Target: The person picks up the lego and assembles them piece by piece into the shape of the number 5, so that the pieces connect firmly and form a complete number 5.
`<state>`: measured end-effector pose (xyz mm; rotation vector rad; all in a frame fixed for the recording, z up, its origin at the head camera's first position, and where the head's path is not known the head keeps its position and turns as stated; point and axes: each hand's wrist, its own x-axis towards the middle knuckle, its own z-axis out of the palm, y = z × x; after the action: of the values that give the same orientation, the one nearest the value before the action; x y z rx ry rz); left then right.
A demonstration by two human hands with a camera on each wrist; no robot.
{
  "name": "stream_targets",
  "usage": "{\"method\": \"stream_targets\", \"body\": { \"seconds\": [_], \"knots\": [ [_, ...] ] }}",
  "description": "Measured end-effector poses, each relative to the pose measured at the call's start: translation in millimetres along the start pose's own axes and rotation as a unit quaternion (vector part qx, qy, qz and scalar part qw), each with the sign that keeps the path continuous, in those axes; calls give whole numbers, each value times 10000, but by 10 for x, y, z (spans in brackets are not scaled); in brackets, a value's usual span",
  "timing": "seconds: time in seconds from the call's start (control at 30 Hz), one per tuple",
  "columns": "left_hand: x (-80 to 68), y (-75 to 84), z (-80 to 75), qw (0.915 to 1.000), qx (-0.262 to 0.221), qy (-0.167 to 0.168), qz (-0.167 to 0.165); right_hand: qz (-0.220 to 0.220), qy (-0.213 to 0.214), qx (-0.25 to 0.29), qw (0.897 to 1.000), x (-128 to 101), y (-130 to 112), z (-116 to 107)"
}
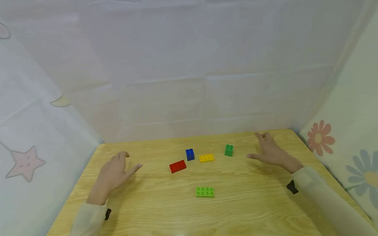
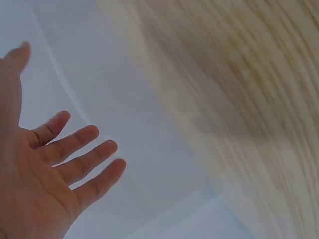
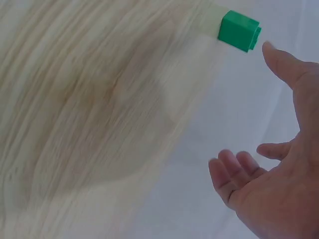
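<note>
Bare-handed and holding nothing, a person spreads both hands above a wood-grained counter (image 1: 251,214), five toy bricks lying loose between them. The left hand (image 1: 112,172), near the left edge, has its thumb held wide and its fingers loosely extended; the right hand (image 1: 270,152), toward the far right corner, reaches with thumb apart and fingers gently bent, touching no brick.

Nearest the right hand is a green brick (image 1: 229,150), blocky and set close to the far edge. A slim yellow brick (image 1: 207,158) and a blue brick (image 1: 189,154), compact with four studs, lie side by side near the middle of that edge. A red brick (image 1: 178,166), oblong and turned askew, sits a little nearer the viewer, while a lime brick (image 1: 205,192) with eight studs in two rows lies nearest of all.

The moment reads as a free-handed approach, or a pause, with no brick in grip; taking the green one would call for the right hand to move inward and pinch its sides. The bricks look like smooth, hard plastic. Behind the counter hangs a pale, creased sheet (image 1: 178,62), apparently thin fabric.
</note>
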<state>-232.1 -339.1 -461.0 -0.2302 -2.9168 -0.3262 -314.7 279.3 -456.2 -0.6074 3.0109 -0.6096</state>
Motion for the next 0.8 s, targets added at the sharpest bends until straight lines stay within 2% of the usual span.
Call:
{"method": "stream_targets", "body": {
  "seconds": [0.07, 0.2, 0.3, 0.4, 0.5, 0.67, 0.8],
  "knots": [
    [-15, 36, -19, 9999, 22, -9, 153, -77, -76, 387, 9992, 9, -24, 25],
    [-67, 146, -38, 9985, -54, 185, 514, -227, 5, 691, 9974, 25, -118, 54],
    [-101, 286, -34, 9954, -389, 481, 737, -361, 211, 913, 9949, 58, -212, 47],
    [-124, 461, -7, 9901, -855, 553, 967, -429, 407, 1101, 9922, 106, -292, 50],
    [-156, 632, 55, 9856, -1153, 353, 1186, -269, 481, 1216, 9910, 142, -336, 89],
    [-216, 872, 151, 9777, -1568, -168, 1384, 83, 348, 1461, 9886, 175, -353, 208],
    [-214, 1029, 202, 9641, -2060, -500, 1601, 193, 270, 1586, 9868, 204, -359, 293]
  ]
}}
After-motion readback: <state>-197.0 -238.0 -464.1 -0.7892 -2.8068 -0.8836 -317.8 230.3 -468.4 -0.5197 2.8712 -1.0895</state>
